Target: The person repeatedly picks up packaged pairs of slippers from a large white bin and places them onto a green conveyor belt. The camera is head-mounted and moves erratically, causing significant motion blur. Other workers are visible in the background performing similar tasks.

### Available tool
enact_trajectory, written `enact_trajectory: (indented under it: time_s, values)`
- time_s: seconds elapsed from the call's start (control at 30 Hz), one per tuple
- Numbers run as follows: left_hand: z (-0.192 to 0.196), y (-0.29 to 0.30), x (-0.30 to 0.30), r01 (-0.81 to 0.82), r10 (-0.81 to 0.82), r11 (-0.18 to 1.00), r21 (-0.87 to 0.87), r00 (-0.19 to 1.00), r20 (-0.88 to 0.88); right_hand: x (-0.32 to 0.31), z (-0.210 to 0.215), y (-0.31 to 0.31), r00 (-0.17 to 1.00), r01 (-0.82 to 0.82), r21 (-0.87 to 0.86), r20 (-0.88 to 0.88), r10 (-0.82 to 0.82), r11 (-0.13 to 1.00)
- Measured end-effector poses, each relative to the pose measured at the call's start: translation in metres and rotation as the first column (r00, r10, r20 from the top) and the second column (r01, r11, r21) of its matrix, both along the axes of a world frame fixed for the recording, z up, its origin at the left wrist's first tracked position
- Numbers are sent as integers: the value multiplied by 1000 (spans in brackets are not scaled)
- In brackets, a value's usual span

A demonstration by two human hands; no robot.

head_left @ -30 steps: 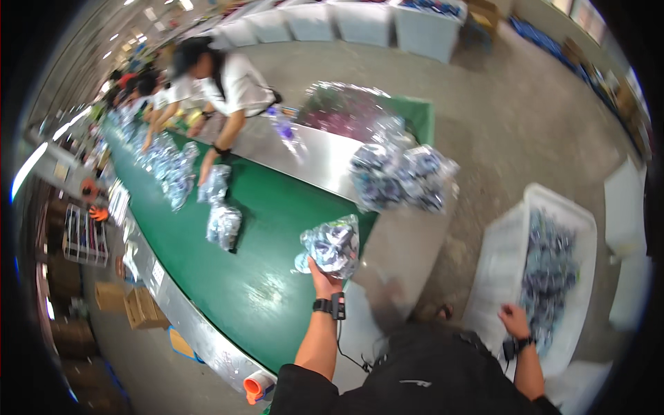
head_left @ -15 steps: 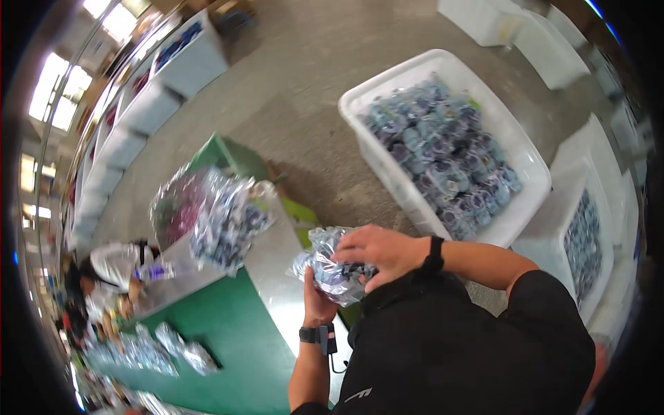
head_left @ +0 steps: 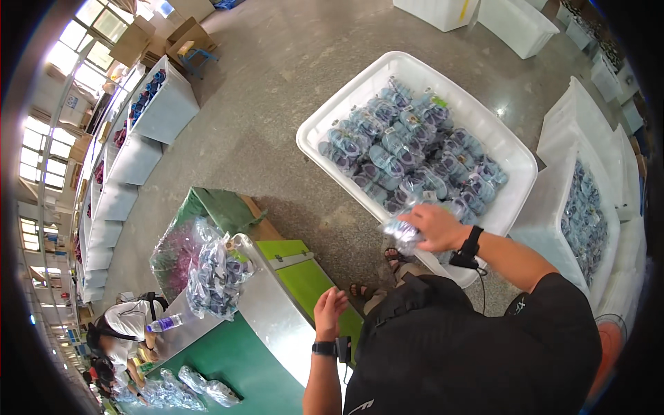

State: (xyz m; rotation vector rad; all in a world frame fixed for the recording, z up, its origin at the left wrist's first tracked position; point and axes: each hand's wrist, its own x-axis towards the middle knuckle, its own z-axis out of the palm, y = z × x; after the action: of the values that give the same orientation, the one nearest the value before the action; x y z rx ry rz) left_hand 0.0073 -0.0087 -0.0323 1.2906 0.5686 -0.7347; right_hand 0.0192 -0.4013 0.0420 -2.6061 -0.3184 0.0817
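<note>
My right hand (head_left: pixel 437 227) grips a bagged pair of shoes (head_left: pixel 403 235), light blue and lavender in clear plastic, over the near edge of a large white tub (head_left: pixel 319 117). Inside the tub lie rows of similar bagged shoes (head_left: pixel 394 149). My left hand (head_left: pixel 330 312) is raised beside the metal end of the green-topped table (head_left: pixel 277 304), fingers loosely bent, with nothing visible in it. On that table end sits a heap of bagged shoes (head_left: pixel 216 277), apart from both hands.
A green-lined bin (head_left: pixel 207 204) with pink contents stands against the table end. Another white tub (head_left: pixel 553 200) of bagged shoes is at right. White bins (head_left: pixel 166 104) line the left. A person (head_left: pixel 128 321) works at the table, near a purple-labelled bottle (head_left: pixel 164 323).
My right hand has carried the bagged shoes away from my left hand, rightward to the tub. The left hand has let go and stays near the table. The view has shifted.
</note>
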Motion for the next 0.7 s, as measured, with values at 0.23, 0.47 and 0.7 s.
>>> enact_trajectory:
  time_s: [0.23, 0.47, 0.7]
  values:
    - [-19, 70, -60, -182, 192, 961, 211, 981, -27, 68, -19, -58, 1000, 25, -245, 22, -21, 969]
    - [-17, 107, -114, -340, 350, 904, 261, 937, 6, 96, -53, -34, 999, 36, -183, -23, -41, 982]
    - [-32, 143, -159, -396, 435, 858, 328, 899, -52, 49, -90, 0, 979, -44, -99, -204, 23, 994]
